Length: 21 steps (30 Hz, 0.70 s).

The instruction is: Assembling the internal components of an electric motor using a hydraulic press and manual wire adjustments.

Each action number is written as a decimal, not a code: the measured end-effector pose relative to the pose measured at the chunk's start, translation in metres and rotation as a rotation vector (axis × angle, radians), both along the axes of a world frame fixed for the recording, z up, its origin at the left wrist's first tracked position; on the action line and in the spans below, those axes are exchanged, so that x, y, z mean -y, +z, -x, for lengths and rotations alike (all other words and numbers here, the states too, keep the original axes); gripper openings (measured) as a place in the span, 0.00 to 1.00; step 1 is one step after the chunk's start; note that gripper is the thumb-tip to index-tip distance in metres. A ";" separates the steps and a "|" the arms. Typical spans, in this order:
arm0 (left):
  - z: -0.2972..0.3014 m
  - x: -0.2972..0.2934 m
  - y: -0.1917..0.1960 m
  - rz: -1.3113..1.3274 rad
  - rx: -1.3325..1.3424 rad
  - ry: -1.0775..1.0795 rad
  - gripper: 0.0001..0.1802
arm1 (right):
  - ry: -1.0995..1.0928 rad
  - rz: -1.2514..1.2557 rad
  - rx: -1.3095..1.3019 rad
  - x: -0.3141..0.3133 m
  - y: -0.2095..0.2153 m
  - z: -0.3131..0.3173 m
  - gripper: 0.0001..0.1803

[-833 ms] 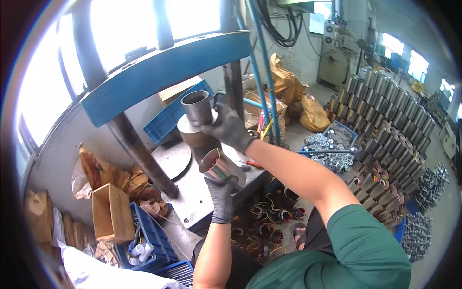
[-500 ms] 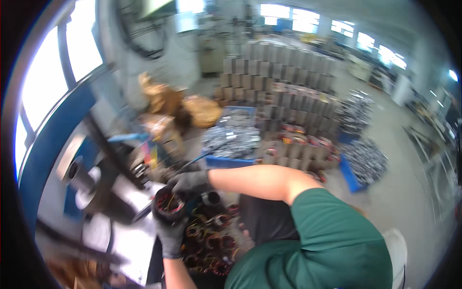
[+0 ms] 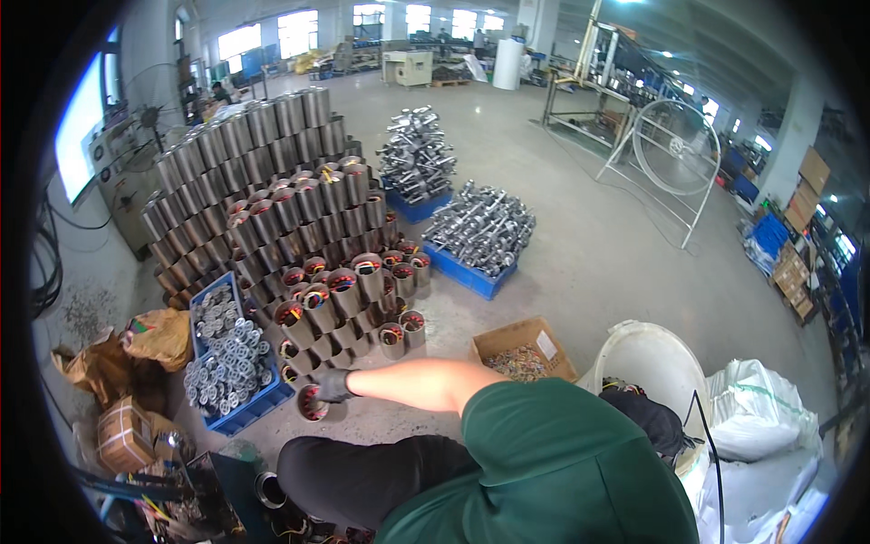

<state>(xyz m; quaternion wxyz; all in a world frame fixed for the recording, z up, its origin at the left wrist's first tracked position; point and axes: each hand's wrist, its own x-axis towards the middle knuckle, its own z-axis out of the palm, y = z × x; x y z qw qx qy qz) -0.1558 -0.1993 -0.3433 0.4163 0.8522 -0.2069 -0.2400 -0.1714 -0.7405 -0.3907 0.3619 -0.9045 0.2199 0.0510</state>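
Observation:
My right hand (image 3: 333, 384), in a dark glove, reaches out low to the left and grips the rim of a short metal cylinder with coloured windings inside (image 3: 311, 403). The cylinder is at floor level, at the near edge of a pile of like cylinders (image 3: 349, 295), beside a blue crate of small metal rings (image 3: 228, 367). My bare forearm and green sleeve run back to my shoulder. My left hand is out of sight.
Tall stacks of metal cylinders (image 3: 245, 172) rise behind the pile. Blue trays of shafted metal parts (image 3: 480, 231) sit on the concrete floor. An open cardboard box (image 3: 521, 349), a white bucket (image 3: 648, 363) and a white sack (image 3: 757, 408) stand to my right.
The view has swung away from the blue press to the floor on the right. The wound cylinder, held in both hands before, is now down by the pile in my right hand alone.

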 end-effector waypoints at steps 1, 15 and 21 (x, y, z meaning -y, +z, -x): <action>-0.025 0.068 -0.021 0.071 -0.091 -0.154 0.21 | -0.069 0.185 -0.011 0.114 -0.065 0.074 0.22; 0.022 0.044 0.018 -0.533 -0.172 -0.059 0.33 | -0.972 -0.066 -0.046 0.123 -0.378 0.292 0.17; 0.023 -0.012 -0.041 -0.117 -0.165 0.167 0.19 | -1.632 -0.417 0.236 0.133 -0.437 0.329 0.08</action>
